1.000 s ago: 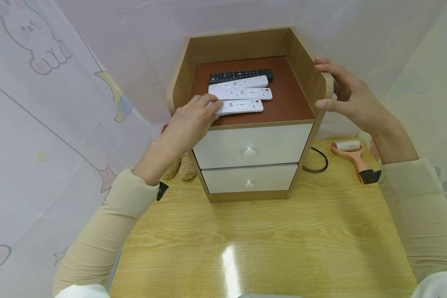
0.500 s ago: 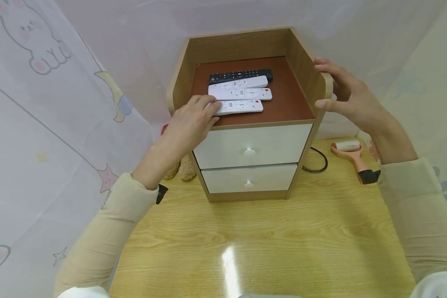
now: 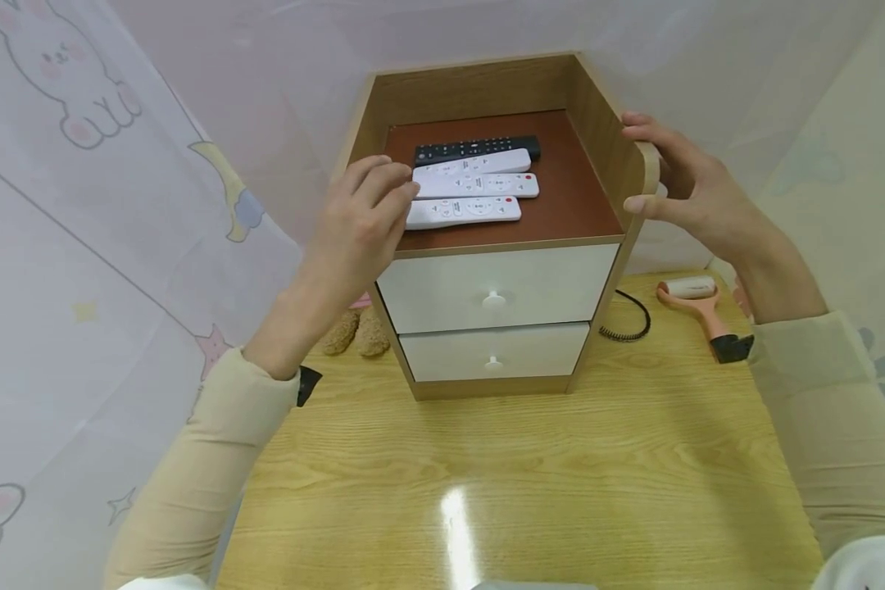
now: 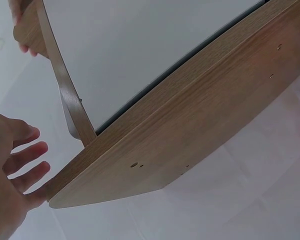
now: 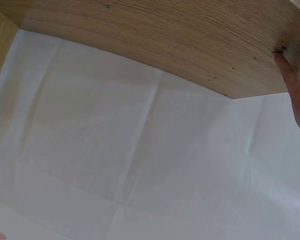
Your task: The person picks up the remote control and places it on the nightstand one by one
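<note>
A small wooden cabinet (image 3: 485,390) with two white drawers stands on the table. On its brown top (image 3: 575,197) lie a black remote control (image 3: 479,150) and three white ones, the nearest remote control (image 3: 468,211) along the front edge. My left hand (image 3: 361,217) is raised at the cabinet's left side, fingers loosely bent, holding nothing. In the left wrist view, the left hand (image 4: 7,175) is beside the left panel (image 4: 105,170), the little finger right at its corner. My right hand (image 3: 708,197) grips the right side panel (image 3: 605,135), thumb at its front edge; a fingertip (image 5: 280,56) touches its outer face.
Right of the cabinet lie an orange-handled lint roller (image 3: 696,299) and a black coiled cord (image 3: 627,334). Brown fuzzy feet (image 3: 371,332) show at its left base. The wood-grain table (image 3: 531,475) spreads in front; patterned cloth (image 3: 214,164) hangs around.
My left hand has come off the nearest white remote control and moved up and left, uncovering its left end. The right hand stays on the side panel.
</note>
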### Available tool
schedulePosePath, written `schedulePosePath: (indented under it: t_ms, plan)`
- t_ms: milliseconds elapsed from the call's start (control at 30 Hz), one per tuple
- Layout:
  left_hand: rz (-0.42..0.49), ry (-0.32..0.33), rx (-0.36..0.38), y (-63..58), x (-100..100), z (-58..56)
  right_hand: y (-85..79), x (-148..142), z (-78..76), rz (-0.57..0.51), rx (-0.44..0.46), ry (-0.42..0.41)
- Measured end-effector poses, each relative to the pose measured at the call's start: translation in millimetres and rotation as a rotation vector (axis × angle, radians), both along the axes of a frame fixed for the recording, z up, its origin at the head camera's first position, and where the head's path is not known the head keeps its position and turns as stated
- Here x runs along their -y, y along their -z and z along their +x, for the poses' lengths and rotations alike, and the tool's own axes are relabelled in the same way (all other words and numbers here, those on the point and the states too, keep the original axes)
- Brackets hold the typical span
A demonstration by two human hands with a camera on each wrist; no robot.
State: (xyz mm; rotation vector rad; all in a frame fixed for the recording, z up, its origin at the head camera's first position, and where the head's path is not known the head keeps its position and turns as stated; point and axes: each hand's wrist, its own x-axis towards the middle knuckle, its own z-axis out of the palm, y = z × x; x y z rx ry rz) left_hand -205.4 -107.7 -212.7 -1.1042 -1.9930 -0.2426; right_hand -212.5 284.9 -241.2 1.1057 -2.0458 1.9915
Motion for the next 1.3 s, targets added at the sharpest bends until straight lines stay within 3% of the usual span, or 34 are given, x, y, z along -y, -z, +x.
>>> schedulePosePath:
  t_ms: [167,467,733,1033,1300]
  plan:
    - [0.073,-0.018,-0.036,-1.8,6,0.1,-0.9,0,1.4,0.012,0.000,0.010]
    - [0.114,-0.071,0.007,-0.5,17,2.4,-0.1,-1,1.6,0.007,-0.003,0.015]
    - [0.185,-0.038,0.024,9.4,21,4.3,0.1,-1,1.3,0.018,-0.003,0.015]
    - [0.394,0.040,-0.014,35.4,20,18.0,0.1,-1,3.0,0.025,0.002,0.016]
    - [0.665,0.063,-0.052,81.9,21,43.4,-4.0,5,8.4,0.025,-0.007,0.030]
